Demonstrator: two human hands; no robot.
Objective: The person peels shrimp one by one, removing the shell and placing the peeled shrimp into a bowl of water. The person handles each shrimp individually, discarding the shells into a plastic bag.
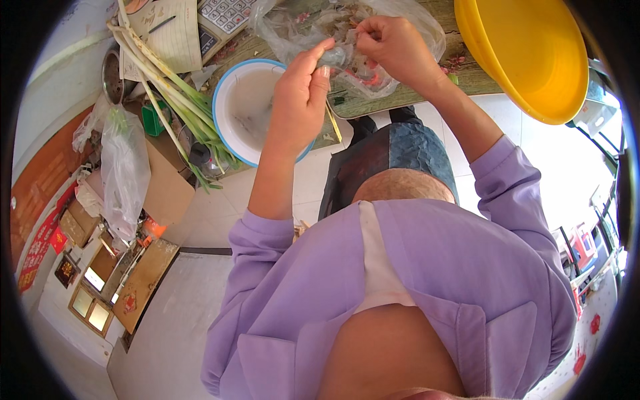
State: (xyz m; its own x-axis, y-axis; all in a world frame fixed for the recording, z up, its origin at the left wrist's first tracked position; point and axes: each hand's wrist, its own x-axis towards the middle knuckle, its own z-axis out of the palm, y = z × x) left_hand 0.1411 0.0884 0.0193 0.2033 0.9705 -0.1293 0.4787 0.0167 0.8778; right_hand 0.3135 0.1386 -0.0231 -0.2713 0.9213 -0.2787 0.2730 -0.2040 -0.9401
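Note:
My left hand (301, 97) is held over the right side of a white basin (223, 107) with a blue rim. Between its fingers and thumb is a glossy grey piece (336, 57), which looks like a raw shrimp. Cloudy water (247, 112) fills the basin, with pale shapes and thin feelers in it. To the right, my right hand (400, 52) has its fingertips pinched together above a clear plastic bag (425, 25). Whether something small is between them is hidden. Shell-like scraps (345, 22) and reddish bits (367, 77) lie in the bag.
A large yellow basin (535, 55) stands at the right of the wooden-patterned table (480, 84). Long green onions (172, 82) lie left of the white basin. Behind them are a notebook (175, 42) with a pen (161, 24) and a calculator (225, 14). A plastic bag (125, 170) hangs at left.

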